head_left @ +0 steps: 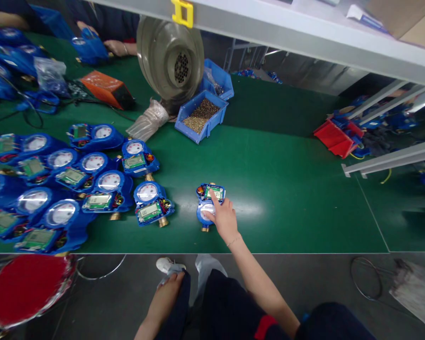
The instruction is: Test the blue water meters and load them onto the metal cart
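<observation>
The right hand point(227, 221) is laid over a single blue meter point(204, 206) near the middle of the bench point(286, 189); its index finger is stretched onto the display point(217, 192), its thumb is spread across the dial, and the meter is left lying, not gripped. The left hand point(174, 285) is held low, off the bench's near edge; whether its fingers are closed cannot be told. Two similar meters are set just to the left, and more blue meters point(62, 215) are crowded farther left. Beyond, small metal parts point(201, 115) are heaped in a blue bin point(202, 133), beside which a round hood point(154, 61) is placed. At far left, another meter point(92, 51) is handled by a co-worker's hands point(116, 47).
</observation>
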A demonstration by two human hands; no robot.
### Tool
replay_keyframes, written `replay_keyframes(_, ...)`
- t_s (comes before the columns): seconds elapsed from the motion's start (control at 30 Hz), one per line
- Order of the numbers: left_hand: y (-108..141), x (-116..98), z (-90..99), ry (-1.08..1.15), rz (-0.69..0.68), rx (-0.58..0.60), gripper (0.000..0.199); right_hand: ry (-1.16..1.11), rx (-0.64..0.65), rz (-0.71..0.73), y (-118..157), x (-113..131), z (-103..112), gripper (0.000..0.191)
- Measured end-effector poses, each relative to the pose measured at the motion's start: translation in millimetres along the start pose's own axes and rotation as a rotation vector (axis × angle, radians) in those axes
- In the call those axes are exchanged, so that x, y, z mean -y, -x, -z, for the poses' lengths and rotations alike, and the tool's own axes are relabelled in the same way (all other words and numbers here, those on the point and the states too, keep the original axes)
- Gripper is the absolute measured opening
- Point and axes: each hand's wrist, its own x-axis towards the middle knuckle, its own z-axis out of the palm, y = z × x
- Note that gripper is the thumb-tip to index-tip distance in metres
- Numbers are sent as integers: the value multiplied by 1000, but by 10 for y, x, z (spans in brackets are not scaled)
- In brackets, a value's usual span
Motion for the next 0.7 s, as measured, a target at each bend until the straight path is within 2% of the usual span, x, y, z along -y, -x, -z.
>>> replay_keyframes(0.17,-30,37,-43,53,-13,-22,48,-2,-9,1,36,11,-7,69)
replay_keyframes(0.5,92,-87,161,21,10,46,52,-40,17,43,37,-8,-13,64)
replay_keyframes(0.7,80,-82,184,70,4,26,48,-46,20,15,33,-5,-6,66)
